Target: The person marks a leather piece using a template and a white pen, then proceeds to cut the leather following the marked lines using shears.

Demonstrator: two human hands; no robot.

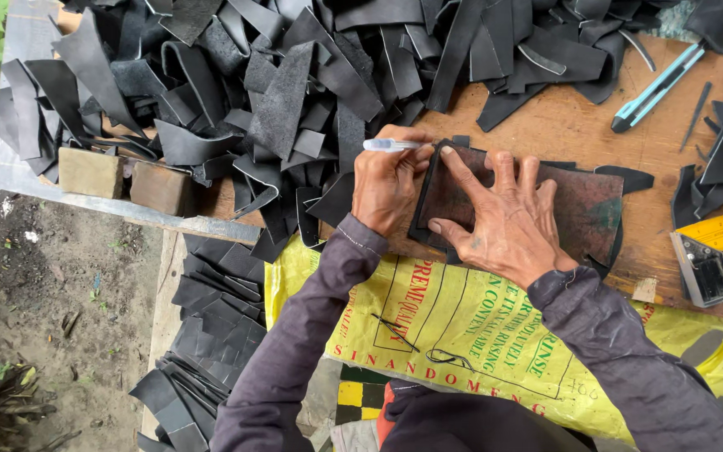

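My right hand (504,219) lies flat with fingers spread on a dark reddish-brown rectangular template (587,209). The template rests on a black sheet piece (633,178) on the wooden table (562,125). My left hand (385,180) is closed around a white pen (388,145), whose tip sits at the template's upper left corner. Both hands touch at the template's left edge.
A big heap of black cut strips (278,75) covers the table's far left and middle. A teal utility knife (658,86) lies at the upper right, a yellow square ruler (713,243) at the right edge. Two wooden blocks (127,177) sit left. A yellow sack (479,326) covers my lap; stacked black pieces (207,335) lie below.
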